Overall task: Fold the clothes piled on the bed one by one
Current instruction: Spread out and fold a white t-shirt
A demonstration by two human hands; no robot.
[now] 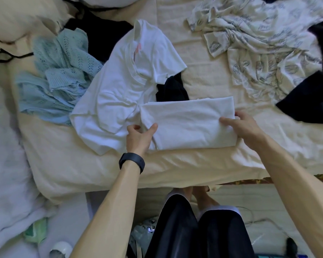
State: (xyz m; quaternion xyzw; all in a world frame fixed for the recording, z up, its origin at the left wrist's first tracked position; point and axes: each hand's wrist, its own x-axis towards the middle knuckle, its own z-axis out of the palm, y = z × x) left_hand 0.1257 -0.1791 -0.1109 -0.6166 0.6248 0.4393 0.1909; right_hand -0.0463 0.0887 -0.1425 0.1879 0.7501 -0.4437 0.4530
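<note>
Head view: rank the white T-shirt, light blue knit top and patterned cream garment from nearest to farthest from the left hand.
1. The white T-shirt, pinched by the left hand itself.
2. The light blue knit top, heaped to the left.
3. The patterned cream garment, up at the far right.

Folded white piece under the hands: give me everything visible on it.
The folded piece is plain white, soft cotton-like fabric, a flat, lightly creased rectangle lying on the cream sheet near its front edge. The left hand pinches its left end; the right hand holds its right end. Its left end meets a spread white T-shirt; whether they are one garment is unclear. A black garment touches its far edge.
</note>
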